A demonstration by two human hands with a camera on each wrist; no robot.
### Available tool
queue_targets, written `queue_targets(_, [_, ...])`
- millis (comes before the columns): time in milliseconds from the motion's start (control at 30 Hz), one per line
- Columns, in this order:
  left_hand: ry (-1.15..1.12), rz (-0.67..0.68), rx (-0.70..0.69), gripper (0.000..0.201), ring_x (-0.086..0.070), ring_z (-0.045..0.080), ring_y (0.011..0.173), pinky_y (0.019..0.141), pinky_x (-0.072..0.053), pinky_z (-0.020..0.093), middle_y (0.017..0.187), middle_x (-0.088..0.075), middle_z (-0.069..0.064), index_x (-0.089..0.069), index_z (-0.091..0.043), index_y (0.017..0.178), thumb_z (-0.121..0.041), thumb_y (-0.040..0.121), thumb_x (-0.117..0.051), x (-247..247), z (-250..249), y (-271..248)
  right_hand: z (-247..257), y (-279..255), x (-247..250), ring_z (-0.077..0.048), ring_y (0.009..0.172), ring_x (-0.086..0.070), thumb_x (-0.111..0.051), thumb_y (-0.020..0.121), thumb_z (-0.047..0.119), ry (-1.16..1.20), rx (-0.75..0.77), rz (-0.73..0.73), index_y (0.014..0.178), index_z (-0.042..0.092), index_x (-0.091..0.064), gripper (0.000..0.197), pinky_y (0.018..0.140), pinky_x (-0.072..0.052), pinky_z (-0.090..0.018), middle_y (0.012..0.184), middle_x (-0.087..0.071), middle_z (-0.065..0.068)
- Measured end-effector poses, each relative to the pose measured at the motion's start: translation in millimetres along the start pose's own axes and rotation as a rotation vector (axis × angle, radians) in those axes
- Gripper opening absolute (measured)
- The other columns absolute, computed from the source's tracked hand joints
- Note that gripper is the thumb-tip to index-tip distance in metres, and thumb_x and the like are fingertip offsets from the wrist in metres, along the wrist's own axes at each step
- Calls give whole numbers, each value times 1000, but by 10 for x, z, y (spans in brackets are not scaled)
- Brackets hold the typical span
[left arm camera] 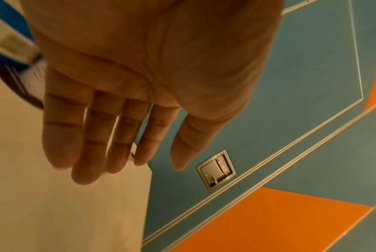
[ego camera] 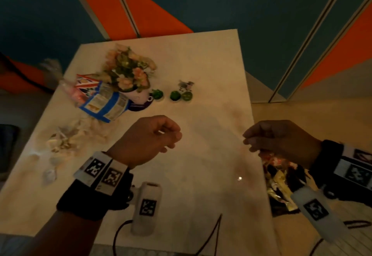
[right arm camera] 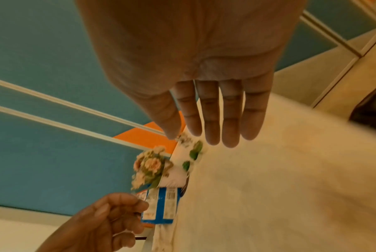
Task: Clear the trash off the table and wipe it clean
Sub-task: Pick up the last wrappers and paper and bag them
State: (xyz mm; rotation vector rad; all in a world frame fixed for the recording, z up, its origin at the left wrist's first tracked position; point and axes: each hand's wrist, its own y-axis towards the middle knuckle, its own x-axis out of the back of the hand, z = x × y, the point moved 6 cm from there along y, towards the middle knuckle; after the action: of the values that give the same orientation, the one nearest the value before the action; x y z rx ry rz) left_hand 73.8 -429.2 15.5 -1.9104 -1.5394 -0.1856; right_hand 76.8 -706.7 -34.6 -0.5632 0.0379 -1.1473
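Note:
A white table carries the trash. A crumpled blue snack bag lies at the far left against a pot of flowers. White crumpled scraps are strewn near the left edge. Three small green round pieces and a grey scrap sit mid-table. My left hand hovers over the table's middle, fingers loosely curled, holding nothing. My right hand hangs at the right edge, also empty. In the wrist views the left hand's fingers and the right hand's fingers look relaxed and nearly straight.
A dark bin holding shiny wrappers stands on the floor beside the table's right edge, under my right wrist. A clear plastic wrapper lies by the blue bag. The floor is teal and orange, with a metal floor box.

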Motion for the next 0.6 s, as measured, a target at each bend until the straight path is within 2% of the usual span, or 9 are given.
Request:
queue_targets(67, [47, -48, 17, 8, -70, 23, 80, 70, -57, 38, 86, -70, 6, -67, -12, 91, -17, 85, -67, 408, 229, -25, 141, 62, -298, -21, 85, -70, -75, 44, 67, 0, -6, 8, 94, 20, -70, 69, 72, -58, -33, 96, -73, -7])
queue_targets(133, [107, -110, 27, 8, -69, 21, 78, 69, -56, 37, 85, -69, 6, -66, -11, 89, -19, 86, -66, 812, 431, -66, 276, 133, -587, -21, 85, -70, -76, 41, 70, 13, -8, 17, 97, 18, -69, 76, 71, -58, -34, 97, -72, -8])
queue_targets(267, [272, -246, 72, 10, -68, 16, 71, 73, -57, 39, 78, -68, 0, -65, -16, 84, -26, 85, -67, 1569, 846, -172, 588, 285, -1088, -22, 87, -69, -78, 52, 60, 1, -13, 37, 99, 16, -68, 65, 76, -57, -39, 99, -72, -9])
queue_targets(367, [299, -364, 159, 11, -68, 22, 73, 78, -56, 45, 75, -68, 0, -64, -20, 74, -26, 82, -70, 2071, 1252, -205, 803, 427, -1388, -29, 95, -67, -68, 83, 21, -42, -23, 40, 100, 15, -66, 18, 82, -55, -44, 104, -70, -14])
queue_targets(433, [331, -450, 197, 13, -66, 27, 78, 77, -55, 43, 76, -68, 2, -63, -19, 72, -26, 80, -71, 2338, 1508, -199, 946, 536, -1571, -28, 96, -66, -64, 88, 16, -97, -8, 56, 103, 14, -65, 15, 84, -56, -45, 105, -69, -12])
queue_targets(533, [398, -559, 288, 7, -60, 31, 92, 78, -45, 35, 95, -67, 7, -63, -16, 84, -20, 81, -68, 2643, 1869, -199, 1181, 724, -1900, -27, 95, -65, -63, 90, 20, -179, 28, 115, 108, 13, -64, 19, 84, -56, -43, 103, -68, -9])
queue_targets(600, [448, -600, 344, 24, -56, 34, 105, 87, -44, 38, 114, -62, 11, -61, -16, 102, -21, 80, -70, 2765, 2091, -192, 1323, 871, -2141, -21, 86, -63, -64, 90, 23, -255, 76, 139, 109, 12, -63, 22, 81, -54, -39, 95, -66, -2])
